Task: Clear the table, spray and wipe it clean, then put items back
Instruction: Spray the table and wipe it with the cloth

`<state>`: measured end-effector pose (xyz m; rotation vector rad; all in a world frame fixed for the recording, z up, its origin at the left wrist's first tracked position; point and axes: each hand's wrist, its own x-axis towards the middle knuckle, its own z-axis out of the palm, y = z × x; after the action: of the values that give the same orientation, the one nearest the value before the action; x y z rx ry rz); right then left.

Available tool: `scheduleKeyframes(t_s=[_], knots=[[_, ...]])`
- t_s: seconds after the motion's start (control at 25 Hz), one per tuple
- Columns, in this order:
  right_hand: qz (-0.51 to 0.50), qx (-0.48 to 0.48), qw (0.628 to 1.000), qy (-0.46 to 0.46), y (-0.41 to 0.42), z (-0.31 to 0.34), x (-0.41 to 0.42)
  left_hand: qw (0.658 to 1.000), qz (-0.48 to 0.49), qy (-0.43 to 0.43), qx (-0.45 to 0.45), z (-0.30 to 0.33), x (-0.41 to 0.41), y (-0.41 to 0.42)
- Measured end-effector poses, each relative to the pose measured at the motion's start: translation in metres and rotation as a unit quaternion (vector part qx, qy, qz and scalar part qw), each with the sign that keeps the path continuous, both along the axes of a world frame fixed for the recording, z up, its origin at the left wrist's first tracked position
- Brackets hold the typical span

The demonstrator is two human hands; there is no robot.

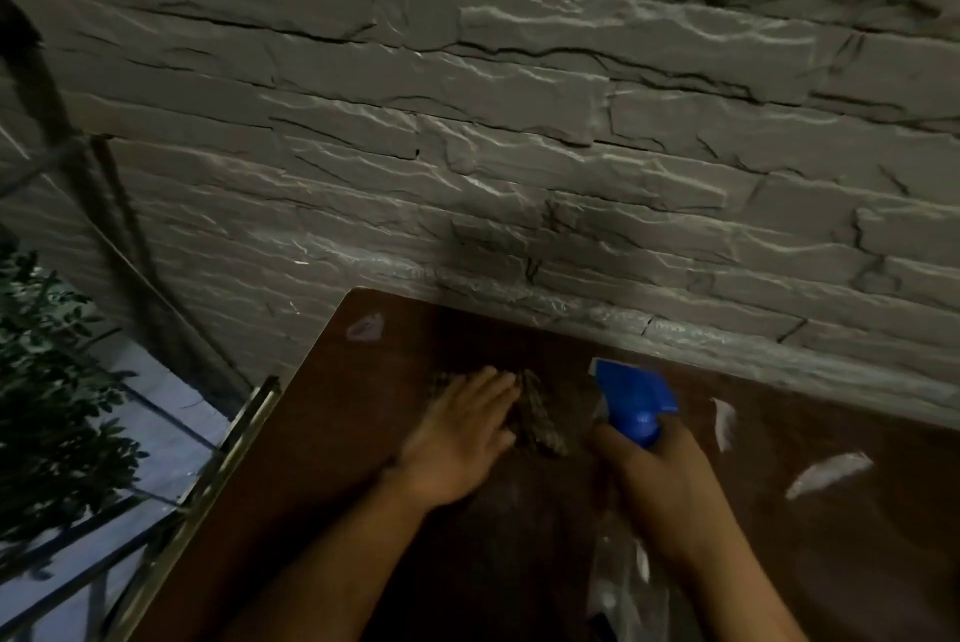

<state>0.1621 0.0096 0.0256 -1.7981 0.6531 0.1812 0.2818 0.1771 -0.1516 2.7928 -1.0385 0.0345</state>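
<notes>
Wiping near the brown wooden table's [332, 423] back edge, left hand [457, 438] pressed flat-fingered on patterned cloth [540, 420], right hand [660, 490] gripped clear blue-nozzled spray bottle [636, 405]; overlapping strokes probably best.

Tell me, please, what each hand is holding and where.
The right hand grips the spray bottle at its neck; the left hand presses flat on the cloth.
</notes>
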Motion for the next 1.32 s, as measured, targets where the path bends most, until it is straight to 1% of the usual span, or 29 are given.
scheduleKeyframes(t_s=[0.04, 0.08, 0.12, 0.16, 0.2, 0.24, 0.28, 0.32, 0.36, 0.4, 0.44, 0.48, 0.56, 0.6, 0.64, 0.68, 0.76, 0.8, 0.84, 0.88, 0.92, 0.96, 1.0, 1.04, 1.08, 1.16, 1.24, 1.28, 1.32], knots=[[-0.013, 0.004, 1.0, 0.005, -0.004, -0.001, -0.006, 0.996, 0.086, -0.018, -0.014, 0.0, 0.016, 0.007], [-0.025, 0.002, 1.0, 0.01, -0.007, -0.003, -0.011, 0.978, 0.205, 0.022, -0.026, 0.006, 0.035, 0.011], [-0.033, -0.001, 0.999, 0.014, -0.009, -0.005, -0.014, 0.939, 0.328, 0.096, -0.037, 0.018, 0.053, 0.008], [-0.041, 0.002, 0.999, 0.017, -0.01, -0.006, -0.017, 0.901, 0.409, 0.144, -0.031, 0.027, 0.061, -0.009], [-0.049, 0.011, 0.999, 0.019, -0.011, -0.007, -0.019, 0.892, 0.421, 0.162, -0.035, 0.036, 0.058, -0.04], [-0.057, 0.021, 0.998, 0.021, -0.013, -0.007, -0.022, 0.914, 0.376, 0.146, -0.039, 0.033, 0.046, -0.072], [-0.062, 0.028, 0.997, 0.026, -0.013, -0.007, -0.024, 0.946, 0.292, 0.126, -0.054, 0.023, 0.024, -0.101], [-0.067, 0.034, 0.997, 0.034, -0.014, -0.007, -0.025, 0.97, 0.197, 0.134, -0.056, 0.016, -0.003, -0.118], [-0.072, 0.04, 0.995, 0.048, -0.016, -0.006, -0.027, 0.986, 0.116, 0.113, -0.038, 0.006, -0.023, -0.115], [-0.082, 0.046, 0.994, 0.063, -0.019, -0.004, -0.029, 0.991, 0.095, 0.087, -0.034, 0.004, -0.026, -0.101], [-0.098, 0.049, 0.991, 0.071, -0.025, -0.003, -0.031, 0.988, 0.129, 0.076, -0.035, 0.003, -0.014, -0.088], [-0.115, 0.05, 0.989, 0.076, -0.03, -0.003, -0.034, 0.976, 0.204, 0.068, -0.043, 0.003, 0.004, -0.078], [-0.121, 0.042, 0.988, 0.084, -0.038, -0.002, -0.037, 0.916, 0.386, 0.102, -0.048, 0.014, 0.038, -0.074], [-0.115, 0.042, 0.989, 0.087, -0.04, -0.002, -0.038, 0.889, 0.437, 0.133, -0.039, 0.026, 0.045, -0.088], [-0.107, 0.046, 0.989, 0.088, -0.04, -0.001, -0.038, 0.886, 0.434, 0.159, -0.04, 0.037, 0.042, -0.111], [-0.103, 0.05, 0.989, 0.09, -0.039, 0.0, -0.038, 0.908, 0.387, 0.152, -0.056, 0.037, 0.031, -0.138], [-0.104, 0.054, 0.988, 0.097, -0.036, 0.0, -0.038, 0.965, 0.206, 0.144, -0.069, 0.022, -0.017, -0.169], [-0.106, 0.058, 0.987, 0.104, -0.035, 0.001, -0.038, 0.982, 0.118, 0.133, -0.057, 0.012, -0.039, -0.16], [-0.108, 0.062, 0.986, 0.111, -0.037, 0.002, -0.039, 0.99, 0.067, 0.115, -0.039, 0.007, -0.041, -0.141], [-0.115, 0.063, 0.985, 0.114, -0.039, 0.003, -0.04, 0.994, 0.069, 0.073, -0.041, 0.004, -0.027, -0.125], [-0.125, 0.059, 0.984, 0.113, -0.043, 0.004, -0.043, 0.99, 0.125, 0.054, -0.031, 0.003, -0.006, -0.113], [-0.134, 0.05, 0.984, 0.11, -0.048, 0.003, -0.047, 0.971, 0.226, 0.065, -0.029, 0.005, 0.018, -0.105], [-0.139, 0.043, 0.983, 0.108, -0.053, 0.002, -0.051, 0.942, 0.311, 0.123, -0.029, 0.017, 0.036, -0.106], [-0.142, 0.039, 0.983, 0.107, -0.056, 0.001, -0.054, 0.916, 0.363, 0.17, -0.028, 0.028, 0.039, -0.118], [-0.142, 0.04, 0.983, 0.109, -0.056, 0.0, -0.056, 0.912, 0.365, 0.185, -0.039, 0.034, 0.03, -0.134], [-0.143, 0.05, 0.982, 0.109, -0.054, 0.001, -0.061, 0.974, 0.185, 0.121, -0.056, 0.012, -0.021, -0.16], [-0.146, 0.061, 0.981, 0.11, -0.052, 0.003, -0.065, 0.996, 0.004, 0.094, -0.014, -0.001, -0.062, -0.14], [-0.153, 0.059, 0.98, 0.113, -0.053, 0.003, -0.067, 0.997, -0.028, 0.068, -0.002, 0.0, -0.047, -0.124], [-0.165, 0.053, 0.978, 0.113, -0.054, 0.003, -0.069, 0.998, 0.016, 0.059, 0.004, 0.003, -0.021, -0.116]])
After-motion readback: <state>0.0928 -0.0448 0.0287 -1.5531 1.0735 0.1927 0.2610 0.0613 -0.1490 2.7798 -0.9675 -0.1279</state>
